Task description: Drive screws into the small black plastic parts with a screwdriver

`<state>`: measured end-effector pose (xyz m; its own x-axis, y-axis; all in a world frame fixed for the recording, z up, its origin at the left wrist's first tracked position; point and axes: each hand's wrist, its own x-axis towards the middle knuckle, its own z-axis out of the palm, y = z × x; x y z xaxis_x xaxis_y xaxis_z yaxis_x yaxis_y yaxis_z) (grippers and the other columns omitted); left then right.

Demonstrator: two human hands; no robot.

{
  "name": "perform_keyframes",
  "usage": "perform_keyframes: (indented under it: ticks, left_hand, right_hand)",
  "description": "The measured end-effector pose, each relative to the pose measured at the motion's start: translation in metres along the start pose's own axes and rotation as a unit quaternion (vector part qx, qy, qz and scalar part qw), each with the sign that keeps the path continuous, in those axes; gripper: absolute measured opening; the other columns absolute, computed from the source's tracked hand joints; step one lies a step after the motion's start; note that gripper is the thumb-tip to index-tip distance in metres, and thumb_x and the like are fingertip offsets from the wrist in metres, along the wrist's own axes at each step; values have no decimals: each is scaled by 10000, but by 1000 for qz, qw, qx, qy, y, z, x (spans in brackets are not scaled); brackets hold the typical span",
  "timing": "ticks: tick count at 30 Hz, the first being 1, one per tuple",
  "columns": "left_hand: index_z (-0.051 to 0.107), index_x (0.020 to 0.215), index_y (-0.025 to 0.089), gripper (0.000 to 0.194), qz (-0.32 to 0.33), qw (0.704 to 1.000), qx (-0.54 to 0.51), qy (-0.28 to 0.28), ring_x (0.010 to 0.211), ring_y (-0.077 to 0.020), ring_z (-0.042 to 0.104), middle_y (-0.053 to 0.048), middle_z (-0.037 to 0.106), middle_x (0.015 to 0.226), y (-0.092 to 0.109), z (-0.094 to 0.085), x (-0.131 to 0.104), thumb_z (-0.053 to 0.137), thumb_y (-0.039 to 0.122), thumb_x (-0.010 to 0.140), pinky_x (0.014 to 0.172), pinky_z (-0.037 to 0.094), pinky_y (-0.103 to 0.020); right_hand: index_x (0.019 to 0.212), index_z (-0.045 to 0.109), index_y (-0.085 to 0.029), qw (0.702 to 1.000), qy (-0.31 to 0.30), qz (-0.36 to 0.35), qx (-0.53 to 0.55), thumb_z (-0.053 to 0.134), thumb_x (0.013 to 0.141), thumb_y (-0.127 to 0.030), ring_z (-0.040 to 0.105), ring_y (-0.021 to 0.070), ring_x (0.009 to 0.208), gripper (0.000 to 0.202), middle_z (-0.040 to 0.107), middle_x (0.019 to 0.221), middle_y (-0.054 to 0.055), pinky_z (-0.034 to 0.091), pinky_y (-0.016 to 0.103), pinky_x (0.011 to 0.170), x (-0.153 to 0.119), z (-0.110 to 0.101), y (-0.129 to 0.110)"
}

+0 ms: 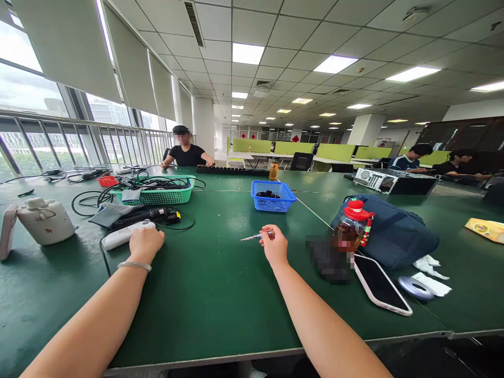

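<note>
My right hand (274,245) is raised over the middle of the green table, its fingers pinched on a slim, shiny pointed tool (252,237). The tool's thin tip points left, and I cannot make out its exact kind. Beyond it stands a blue plastic basket (273,202) with small black pieces (268,193) in it. On the left, my left hand (146,242) is closed, knuckles up, beside a white rounded device (128,234). Its fingertips are hidden, so whatever it may hold does not show.
A green basket (173,196) of black cables stands left, near a beige jug (45,220). To the right are a red-lidded bottle (352,226), a dark blue bag (405,226), a phone (381,286) and a computer case (394,181). A person (187,152) sits across the table.
</note>
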<state>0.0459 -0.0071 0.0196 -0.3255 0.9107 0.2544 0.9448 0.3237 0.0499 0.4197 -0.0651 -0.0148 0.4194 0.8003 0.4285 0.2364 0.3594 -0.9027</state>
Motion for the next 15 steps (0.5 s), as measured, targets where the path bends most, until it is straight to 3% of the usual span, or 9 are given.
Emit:
perform_keyframes:
  ticks: [6, 15]
  left_hand:
    - [635, 1097, -24, 529, 22, 999, 7, 28, 1084, -383, 521, -287, 559, 1218, 2, 2, -2, 400, 348, 804, 823, 420, -398]
    - [578, 1151, 42, 503, -14, 999, -45, 10, 1004, -363, 588, -263, 607, 1116, 0, 1, -1, 383, 380, 835, 759, 441, -403]
  right_hand:
    - [807, 603, -214, 1000, 0, -1, 0, 567, 751, -393, 616, 159, 534, 191, 665, 710, 6, 510, 282, 517, 0, -1, -2]
    - [813, 597, -210, 1000, -3, -1, 0, 556, 757, -369, 617, 159, 540, 174, 650, 705, 5, 512, 277, 520, 0, 0, -1]
